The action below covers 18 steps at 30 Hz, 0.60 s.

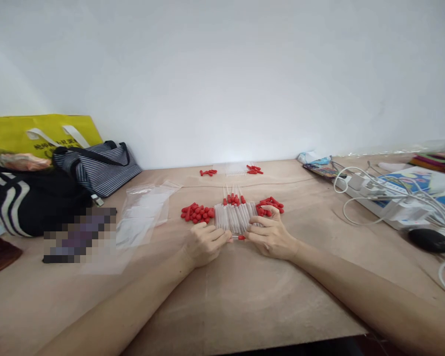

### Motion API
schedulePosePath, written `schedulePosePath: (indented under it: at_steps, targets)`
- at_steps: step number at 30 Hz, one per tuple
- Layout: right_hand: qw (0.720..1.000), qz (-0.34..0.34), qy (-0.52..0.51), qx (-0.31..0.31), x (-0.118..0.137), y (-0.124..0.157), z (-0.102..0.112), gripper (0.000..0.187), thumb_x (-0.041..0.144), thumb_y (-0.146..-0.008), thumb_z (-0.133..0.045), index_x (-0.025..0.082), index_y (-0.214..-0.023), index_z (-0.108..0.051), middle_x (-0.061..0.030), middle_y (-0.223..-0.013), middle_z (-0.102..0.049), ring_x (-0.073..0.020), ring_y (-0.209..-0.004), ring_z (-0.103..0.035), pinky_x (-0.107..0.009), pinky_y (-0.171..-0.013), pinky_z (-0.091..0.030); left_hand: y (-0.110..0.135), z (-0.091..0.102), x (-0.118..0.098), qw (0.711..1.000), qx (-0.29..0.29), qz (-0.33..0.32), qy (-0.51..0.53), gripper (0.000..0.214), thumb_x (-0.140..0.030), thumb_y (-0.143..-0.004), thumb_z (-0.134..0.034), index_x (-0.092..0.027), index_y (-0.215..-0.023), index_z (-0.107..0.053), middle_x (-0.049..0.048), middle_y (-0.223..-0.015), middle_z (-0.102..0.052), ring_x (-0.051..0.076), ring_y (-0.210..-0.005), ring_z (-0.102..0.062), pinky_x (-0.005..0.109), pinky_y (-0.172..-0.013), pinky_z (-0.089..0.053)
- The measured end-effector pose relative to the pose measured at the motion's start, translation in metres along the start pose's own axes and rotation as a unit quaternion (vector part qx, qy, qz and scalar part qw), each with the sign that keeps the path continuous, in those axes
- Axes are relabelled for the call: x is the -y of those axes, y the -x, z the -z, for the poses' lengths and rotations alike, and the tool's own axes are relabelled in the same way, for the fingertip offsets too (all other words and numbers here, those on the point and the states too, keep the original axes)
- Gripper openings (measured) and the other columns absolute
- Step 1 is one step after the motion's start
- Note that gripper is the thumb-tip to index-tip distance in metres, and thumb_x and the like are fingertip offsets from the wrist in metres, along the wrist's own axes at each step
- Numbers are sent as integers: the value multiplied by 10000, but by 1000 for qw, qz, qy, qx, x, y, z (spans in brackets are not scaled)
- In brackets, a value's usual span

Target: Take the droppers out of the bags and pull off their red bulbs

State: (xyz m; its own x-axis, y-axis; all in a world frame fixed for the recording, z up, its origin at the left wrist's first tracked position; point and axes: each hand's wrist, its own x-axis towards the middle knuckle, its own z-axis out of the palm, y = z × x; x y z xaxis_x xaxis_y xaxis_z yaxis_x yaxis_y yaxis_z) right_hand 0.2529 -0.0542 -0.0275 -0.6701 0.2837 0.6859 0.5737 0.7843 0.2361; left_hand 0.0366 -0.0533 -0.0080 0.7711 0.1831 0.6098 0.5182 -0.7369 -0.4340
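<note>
A row of clear glass tubes lies on the brown table between my hands. My left hand is curled, its fingertips pinched at the near end of a tube with a small red cap beside them. My right hand meets it from the right, fingers bent over the tubes' right side. Red rubber caps lie in a heap to the left, a heap to the right, and some sit on tubes behind.
Clear plastic bags lie left of the tubes. A striped bag, a yellow bag and a black-and-white bag stand at the far left. A power strip with white cables, a black mouse and more caps lie elsewhere.
</note>
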Motion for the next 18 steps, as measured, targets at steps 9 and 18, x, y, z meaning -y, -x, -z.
schedulePosePath:
  at_steps: [9, 18]
  targets:
    - [969, -238, -8, -65, -34, 17, 12, 192, 279, -857, -426, 211, -773, -585, 1, -723, -625, -129, -718, -535, -345, -831, -255, 27, -7, 22, 976, 7, 216, 21, 242, -259, -883, -390, -176, -816, -608, 9, -660, -611, 99, -569, -562, 201, -526, -400]
    - [907, -414, -46, -64, -53, 17, 4, 276, 338, -859, -363, 210, -901, -604, -27, -753, -610, -148, -666, -534, -311, -719, -296, 12, -15, 22, 967, 6, 250, 42, 344, -103, -839, -336, -108, -1137, -507, 73, -813, -534, 144, -730, -537, 262, -680, -466]
